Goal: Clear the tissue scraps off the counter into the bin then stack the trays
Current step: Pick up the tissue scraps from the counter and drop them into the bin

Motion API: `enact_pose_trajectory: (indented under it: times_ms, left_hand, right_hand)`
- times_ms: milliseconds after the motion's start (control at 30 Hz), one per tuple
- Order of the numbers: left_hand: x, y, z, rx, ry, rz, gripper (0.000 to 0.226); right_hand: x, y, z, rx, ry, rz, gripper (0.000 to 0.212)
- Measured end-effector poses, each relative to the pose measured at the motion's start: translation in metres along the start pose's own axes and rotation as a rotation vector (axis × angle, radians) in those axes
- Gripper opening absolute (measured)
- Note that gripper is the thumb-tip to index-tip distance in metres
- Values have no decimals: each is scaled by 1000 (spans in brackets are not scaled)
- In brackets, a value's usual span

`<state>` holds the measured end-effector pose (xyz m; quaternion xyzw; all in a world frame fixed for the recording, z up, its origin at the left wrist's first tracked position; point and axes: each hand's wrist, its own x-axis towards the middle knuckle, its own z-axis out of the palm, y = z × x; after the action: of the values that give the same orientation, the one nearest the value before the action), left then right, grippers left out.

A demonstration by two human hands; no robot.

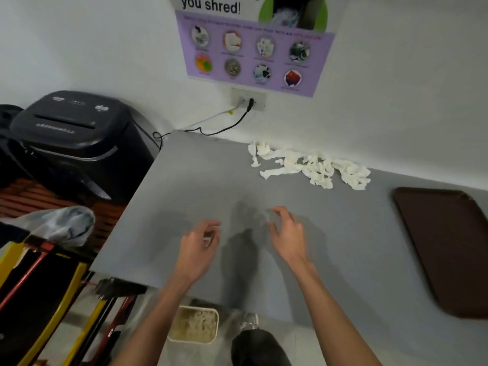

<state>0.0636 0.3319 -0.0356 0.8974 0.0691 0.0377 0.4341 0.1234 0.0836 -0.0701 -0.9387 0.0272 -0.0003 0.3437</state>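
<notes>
Counter (198,180): grey, fills the middle.
Tray (443,247): brown, flat on the counter at the right, partly cut off.
Tissue scraps (311,165): white, strewn along the far side by the wall, left of the tray.
Bin (198,309): pale, on the floor below the near edge, shreds inside.
Right hand (289,236): over the counter, fingers loosely curled, holding nothing.
Left hand (198,247): beside it, fingers curled, possibly pinching a white bit; too blurred to tell.

Brown tray (443,247) — clipped by the right edge, far side out of frame. Poster (253,48) cut off at the top, small print too blurred to read. Left hand (196,247) and right hand (287,233) motion-smeared — white speck at the left fingers, unclear whether held. Bin (198,309) partly hidden beneath the surface (184,180) edge.
</notes>
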Motion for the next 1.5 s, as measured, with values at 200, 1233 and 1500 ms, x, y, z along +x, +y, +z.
enact_pose_trajectory:
  times_ms: [200,1233,1500]
  left_hand:
    - [35,11,15,-15,-6,-45,14]
    - [88,77,45,-482,-505,-122,37]
    - [108,100,58,-1174,-191,-539,29]
  right_hand:
    - [149,18,16,-148,-90,-1,51]
    - [59,-60,-91,756,-57,22,24]
    - [62,-52,-74,441,92,-126,23]
